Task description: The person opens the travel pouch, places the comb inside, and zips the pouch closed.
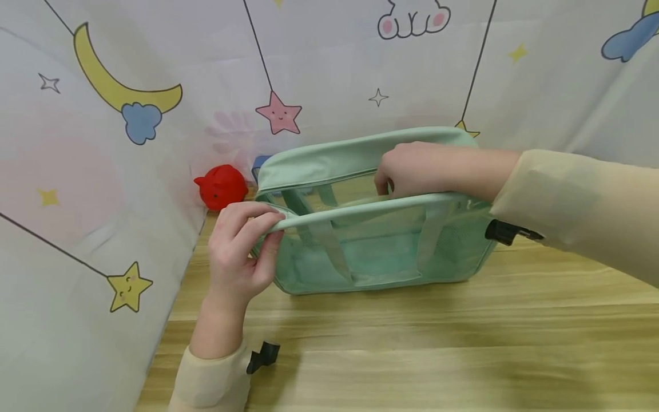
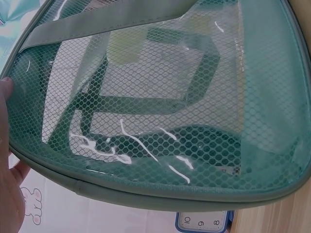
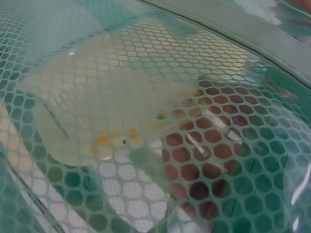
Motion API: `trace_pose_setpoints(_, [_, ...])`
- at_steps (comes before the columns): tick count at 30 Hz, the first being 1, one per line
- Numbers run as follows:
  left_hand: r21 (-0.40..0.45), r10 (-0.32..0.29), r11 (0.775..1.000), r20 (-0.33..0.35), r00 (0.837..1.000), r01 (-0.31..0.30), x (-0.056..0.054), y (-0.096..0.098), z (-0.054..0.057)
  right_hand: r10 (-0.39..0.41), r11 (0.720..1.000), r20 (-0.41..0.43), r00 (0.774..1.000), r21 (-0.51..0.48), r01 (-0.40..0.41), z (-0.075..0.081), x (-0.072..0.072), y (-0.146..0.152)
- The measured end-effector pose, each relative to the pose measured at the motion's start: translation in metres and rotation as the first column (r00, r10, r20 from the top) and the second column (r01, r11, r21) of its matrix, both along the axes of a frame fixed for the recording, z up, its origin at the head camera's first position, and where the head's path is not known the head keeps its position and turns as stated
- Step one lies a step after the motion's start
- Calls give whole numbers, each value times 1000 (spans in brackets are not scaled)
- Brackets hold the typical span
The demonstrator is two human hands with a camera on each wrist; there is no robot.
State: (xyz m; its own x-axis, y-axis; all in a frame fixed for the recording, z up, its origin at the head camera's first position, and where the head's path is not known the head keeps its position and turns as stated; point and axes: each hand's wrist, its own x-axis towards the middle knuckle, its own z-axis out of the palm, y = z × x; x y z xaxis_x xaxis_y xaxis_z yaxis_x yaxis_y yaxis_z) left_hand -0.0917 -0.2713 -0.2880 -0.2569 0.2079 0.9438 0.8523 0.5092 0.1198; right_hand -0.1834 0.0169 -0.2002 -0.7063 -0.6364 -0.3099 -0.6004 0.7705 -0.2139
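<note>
A pale green see-through bag [image 1: 381,269] with mesh ends and straps stands on the table, its top unzipped. At the near left of the opening, my left hand [image 1: 239,246] pinches the rim between thumb and fingers. My right hand [image 1: 419,169] reaches down into the bag from the right, with its fingers bent. Through the mesh in the right wrist view, the fingers [image 3: 209,150] meet the edge of a pale yellow, flat-looking thing [image 3: 107,97] with orange marks. Its exact kind is blurred by the mesh. The right fingertips are partly hidden in the head view.
Behind the bag's left end sits a red piggy bank [image 1: 222,187]. Beside it a blue-framed clock [image 2: 201,222] is partly hidden by the bag. A white printed cloth [image 1: 329,68] hangs along the back and left of the wood-grain table [image 1: 412,349].
</note>
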Motion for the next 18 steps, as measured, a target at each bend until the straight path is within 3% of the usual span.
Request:
trace_pose_setpoints(9, [-16,1,1000,15,1000,-1,0,-2,0,-19,1000,2,1000,16,19,-5,0,-1])
trace_pose_setpoints(18, [-17,4,1000,21,1000,-4,1,-2,-1,-25,999,-18,1000,-33,24,-3,1,-1])
